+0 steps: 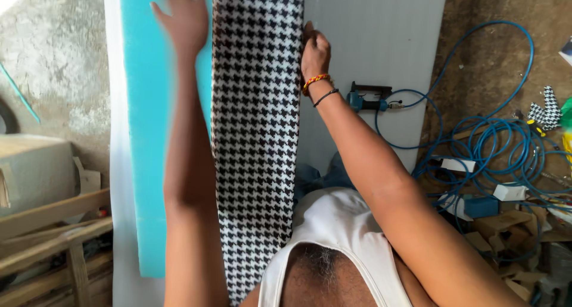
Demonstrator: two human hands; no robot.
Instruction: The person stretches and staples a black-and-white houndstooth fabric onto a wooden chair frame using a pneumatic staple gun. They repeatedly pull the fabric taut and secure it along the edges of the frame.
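While the left hand (185, 21) lies spread and flat on the turquoise foam (143, 134), the right hand (314, 51) pinches the houndstooth fabric (256, 122) edge; the cloth drapes between both hands, seemingly laid on but unfastened, staple gun (369, 97) idle just beyond the right wrist

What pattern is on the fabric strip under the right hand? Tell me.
Black-and-white houndstooth on the fabric strip, clearest in the head view, beside the turquoise foam sheet.
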